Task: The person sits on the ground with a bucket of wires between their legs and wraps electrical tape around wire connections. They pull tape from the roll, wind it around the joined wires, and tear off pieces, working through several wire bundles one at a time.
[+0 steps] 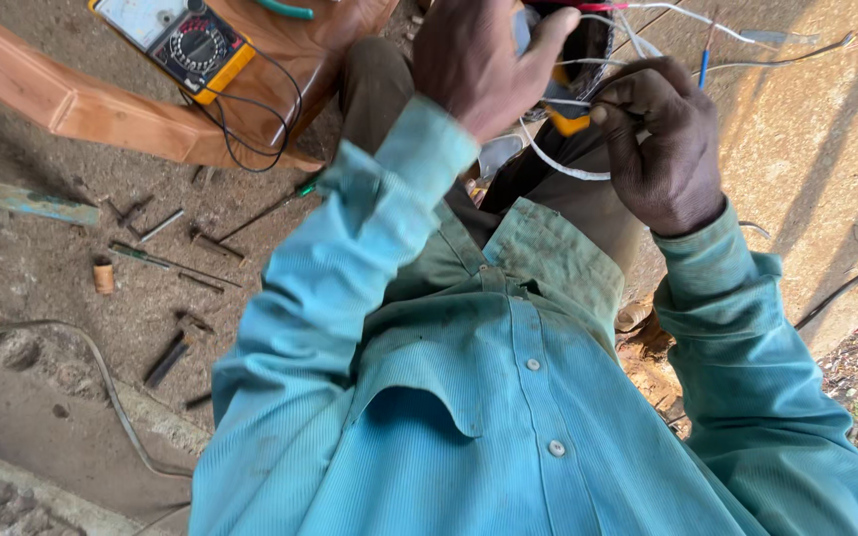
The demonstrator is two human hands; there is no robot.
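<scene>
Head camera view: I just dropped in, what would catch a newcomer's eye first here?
Top centre, the left hand grips a dark device with yellow trim while the right hand pinches a thin wire against it; white wires loop beneath. Top left, a yellow-cased analog multimeter lies on a wooden stool. Small metal tools lie scattered on the dirt floor at left.

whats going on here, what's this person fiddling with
A person in a teal shirt works on a bundle of wires held up close. The left hand grips the dark, partly hidden part the wires come from; the right hand pinches a thin wire beside an orange piece. A yellow multimeter lies on a wooden stool, and small tools are scattered on the dirt ground.
</scene>
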